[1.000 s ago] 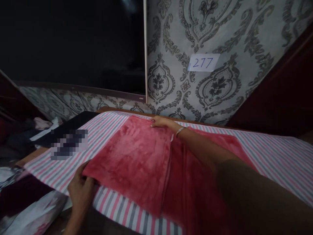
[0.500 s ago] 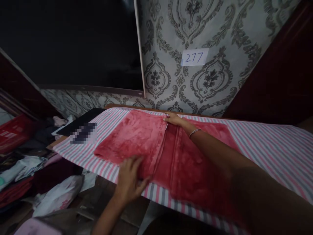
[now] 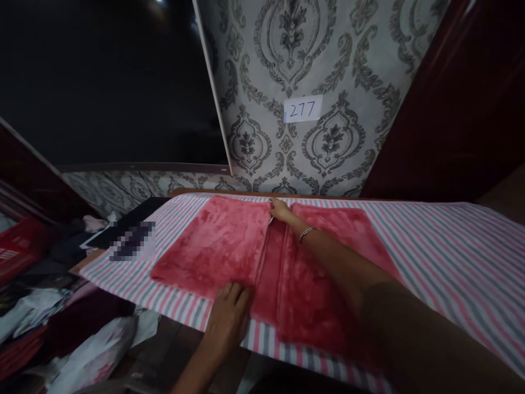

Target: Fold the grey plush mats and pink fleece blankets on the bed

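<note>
A red plush cloth (image 3: 213,241) lies on a striped sheet, its left and right sides folded in toward a narrow strip of its flatter inner face in the middle. At the far edge, my right hand (image 3: 281,210) pinches the inner corner of the left flap. My left hand (image 3: 229,312) is at the near edge, fingers bent over the same flap's near inner corner; its thumb is mostly hidden. My right forearm, with a bracelet (image 3: 307,233) at the wrist, crosses above the right flap and covers part of it.
The pink, grey and white striped sheet (image 3: 443,246) covers the table. A dark flat panel (image 3: 131,219) and a pixelated patch are at its left end. Clothes and bags (image 3: 94,350) are heaped at lower left. A large screen (image 3: 115,82) hangs on the patterned wall.
My left hand has moved from hovering with spread fingers to bending its fingers over the flap's near edge. My right hand stays on the far corner. The camera view has shifted.
</note>
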{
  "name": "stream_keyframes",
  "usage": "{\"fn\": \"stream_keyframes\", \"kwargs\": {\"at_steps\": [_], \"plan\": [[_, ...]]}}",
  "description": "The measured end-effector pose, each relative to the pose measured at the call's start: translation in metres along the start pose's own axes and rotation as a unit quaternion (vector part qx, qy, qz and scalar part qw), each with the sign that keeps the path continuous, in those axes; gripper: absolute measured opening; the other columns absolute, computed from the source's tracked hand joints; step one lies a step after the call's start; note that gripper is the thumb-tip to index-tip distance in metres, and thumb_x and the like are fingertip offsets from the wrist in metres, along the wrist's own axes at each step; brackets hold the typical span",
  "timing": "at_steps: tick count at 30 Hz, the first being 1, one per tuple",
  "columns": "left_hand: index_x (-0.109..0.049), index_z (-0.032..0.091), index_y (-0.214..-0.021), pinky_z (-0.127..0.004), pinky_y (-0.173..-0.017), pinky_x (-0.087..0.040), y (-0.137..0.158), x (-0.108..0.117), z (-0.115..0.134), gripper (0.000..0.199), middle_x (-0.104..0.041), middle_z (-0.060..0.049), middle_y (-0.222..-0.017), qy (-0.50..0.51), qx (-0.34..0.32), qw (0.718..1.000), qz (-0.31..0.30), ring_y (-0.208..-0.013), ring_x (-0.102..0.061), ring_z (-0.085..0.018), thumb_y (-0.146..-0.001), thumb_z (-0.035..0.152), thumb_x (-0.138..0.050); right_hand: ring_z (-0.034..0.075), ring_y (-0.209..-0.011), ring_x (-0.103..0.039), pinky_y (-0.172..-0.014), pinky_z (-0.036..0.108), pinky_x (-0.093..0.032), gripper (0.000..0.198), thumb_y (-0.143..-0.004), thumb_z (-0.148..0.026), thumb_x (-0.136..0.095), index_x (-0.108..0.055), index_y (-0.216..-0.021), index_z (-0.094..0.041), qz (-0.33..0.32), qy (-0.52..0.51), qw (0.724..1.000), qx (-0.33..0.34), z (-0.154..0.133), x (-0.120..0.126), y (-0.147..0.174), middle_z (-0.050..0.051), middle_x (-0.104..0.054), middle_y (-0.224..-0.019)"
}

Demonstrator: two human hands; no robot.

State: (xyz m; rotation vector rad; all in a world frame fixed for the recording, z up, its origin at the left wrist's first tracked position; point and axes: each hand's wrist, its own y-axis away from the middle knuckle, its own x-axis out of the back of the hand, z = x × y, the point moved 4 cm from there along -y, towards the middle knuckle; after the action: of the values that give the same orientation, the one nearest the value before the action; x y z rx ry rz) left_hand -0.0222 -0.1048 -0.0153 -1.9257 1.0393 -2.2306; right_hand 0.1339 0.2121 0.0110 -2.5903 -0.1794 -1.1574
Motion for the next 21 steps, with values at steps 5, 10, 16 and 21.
{"fn": "stream_keyframes", "kwargs": {"at_steps": [5, 10, 16, 21], "plan": [[-0.065, 0.020, -0.118, -0.040, -0.082, -0.056, -0.013, 0.027, 0.015, 0.029, -0.068, -0.010, -0.103, 0.052, 0.038, 0.995, 0.080, -0.095, -0.066, -0.025, -0.092, 0.025, -0.052, 0.023, -0.114, -0.065, -0.102, 0.034, -0.049, 0.054, -0.089, -0.010, -0.050, -0.058, -0.142, -0.016, 0.016, 0.005, 0.999, 0.049, 0.001, 0.033, 0.008, 0.010, -0.070, -0.125], [-0.063, 0.021, -0.117, -0.034, -0.076, -0.059, -0.033, 0.003, 0.047, 0.026, -0.073, -0.008, -0.099, 0.177, 0.079, 0.981, 0.011, -0.088, -0.071, -0.022, -0.095, 0.027, -0.050, 0.026, -0.126, -0.059, -0.111, 0.038, -0.043, 0.046, -0.088, -0.008, -0.051, -0.071, -0.127, -0.022, 0.018, 0.043, 0.997, 0.064, 0.035, 0.085, 0.021, 0.007, -0.068, -0.131], [-0.057, 0.020, -0.133, -0.038, -0.083, -0.060, -0.030, -0.020, 0.056, 0.040, -0.074, -0.012, -0.113, 0.220, 0.149, 0.963, -0.033, -0.098, -0.073, -0.025, -0.096, 0.033, -0.050, 0.025, -0.132, -0.056, -0.113, 0.037, -0.041, 0.060, -0.079, -0.005, -0.065, -0.064, -0.136, -0.024, -0.042, 0.060, 0.995, 0.068, 0.070, 0.087, 0.029, 0.007, -0.062, -0.140], [-0.052, 0.021, -0.141, -0.041, -0.092, -0.058, -0.019, -0.035, 0.053, 0.052, -0.071, -0.013, -0.125, 0.265, 0.198, 0.944, 0.016, -0.110, -0.069, -0.026, -0.093, 0.040, -0.053, 0.026, -0.130, -0.057, -0.111, 0.037, -0.043, 0.075, -0.070, -0.008, -0.074, -0.058, -0.142, -0.019, -0.077, 0.047, 0.994, 0.061, 0.076, 0.069, 0.018, 0.012, -0.059, -0.142]]}}
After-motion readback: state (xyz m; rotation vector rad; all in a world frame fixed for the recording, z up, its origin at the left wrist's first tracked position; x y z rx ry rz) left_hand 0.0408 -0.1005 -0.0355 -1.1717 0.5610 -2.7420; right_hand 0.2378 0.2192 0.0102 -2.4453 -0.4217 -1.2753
